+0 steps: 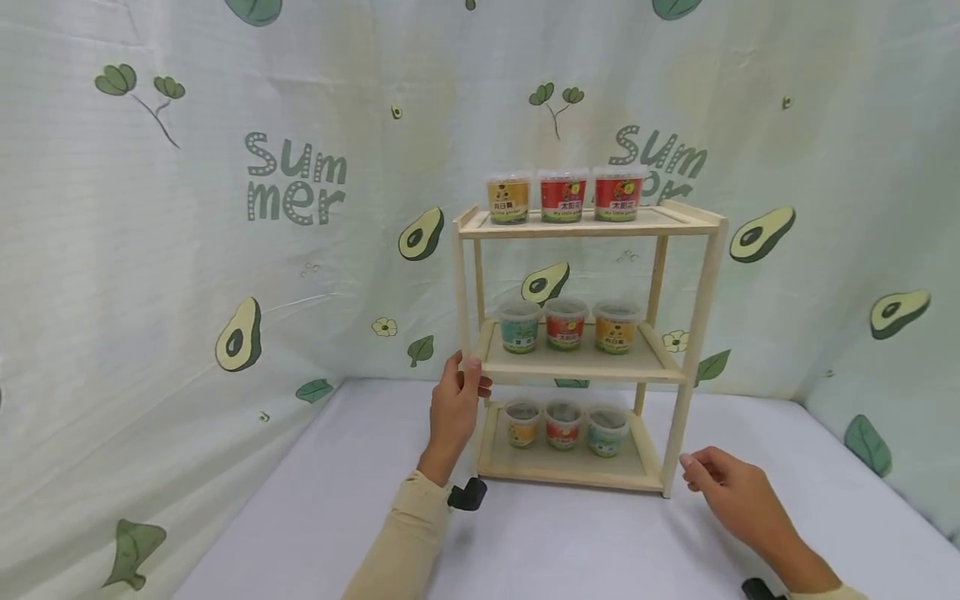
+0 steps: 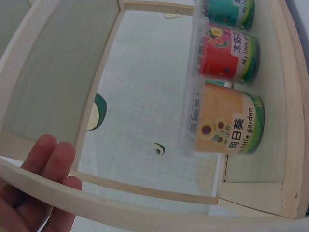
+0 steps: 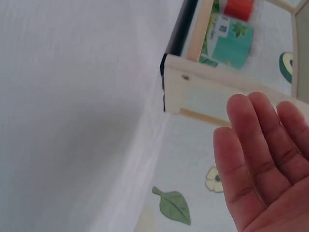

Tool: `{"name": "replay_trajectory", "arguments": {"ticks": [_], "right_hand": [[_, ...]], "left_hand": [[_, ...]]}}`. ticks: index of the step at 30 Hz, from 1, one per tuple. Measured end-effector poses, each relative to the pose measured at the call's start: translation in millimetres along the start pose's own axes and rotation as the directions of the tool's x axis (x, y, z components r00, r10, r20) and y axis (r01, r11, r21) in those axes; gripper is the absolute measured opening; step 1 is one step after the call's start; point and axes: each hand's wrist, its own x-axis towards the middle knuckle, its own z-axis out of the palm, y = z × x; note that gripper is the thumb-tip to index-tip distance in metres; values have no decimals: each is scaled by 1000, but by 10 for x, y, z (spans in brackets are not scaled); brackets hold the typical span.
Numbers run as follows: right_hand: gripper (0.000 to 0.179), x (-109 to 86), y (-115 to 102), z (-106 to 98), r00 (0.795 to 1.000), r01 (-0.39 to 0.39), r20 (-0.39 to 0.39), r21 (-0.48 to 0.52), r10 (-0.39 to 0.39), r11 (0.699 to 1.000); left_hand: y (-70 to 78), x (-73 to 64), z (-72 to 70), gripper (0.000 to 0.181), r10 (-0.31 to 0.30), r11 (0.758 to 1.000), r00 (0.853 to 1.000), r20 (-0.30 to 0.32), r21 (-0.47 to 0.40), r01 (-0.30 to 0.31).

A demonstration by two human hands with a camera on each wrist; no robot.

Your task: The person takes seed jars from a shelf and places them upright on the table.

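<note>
Rack [image 1: 581,373], three-tiered, of pale wood, stands near the back edge of the white-clothed table [image 1: 322,500], carrying round plastic tubs [image 1: 618,337] in yellow, red and teal — three per tier. The left hand [image 1: 453,412] grips its left front post [image 1: 462,292]; the right hand [image 1: 735,492], relaxed and ungrasping, is beside the lower right front post [image 1: 691,367].

Bright, diffuse light leaves a soft shadow on the counter [image 1: 570,542] beside the right hand [image 1: 738,500]. The right wrist view is dimmer, slightly hazy; in the left wrist view, the rack [image 2: 145,211] bows near the frame's edges.
</note>
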Motion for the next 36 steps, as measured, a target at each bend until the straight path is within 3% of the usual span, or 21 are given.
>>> {"name": "replay_trajectory", "arguments": {"ticks": [8, 17, 20, 26, 36], "right_hand": [[29, 55, -117, 87, 1000, 0, 21, 127, -3, 992], [46, 27, -250, 353, 992, -77, 117, 237, 50, 968], [54, 48, -323, 428, 988, -75, 149, 259, 37, 963], [73, 111, -439, 568, 983, -100, 169, 205, 66, 974], [75, 213, -515, 622, 985, -123, 143, 187, 96, 975]], "left_hand": [[59, 71, 75, 46, 56, 993, 998, 20, -109, -54], [304, -70, -65, 39, -6, 994, 998, 68, -112, 13], [214, -44, -67, 39, -12, 993, 997, 71, -114, 20], [-29, 24, -14, 44, 3, 992, 998, 65, -129, 5], [-41, 42, -14, 47, 30, 994, 998, 57, -109, -23]]}}
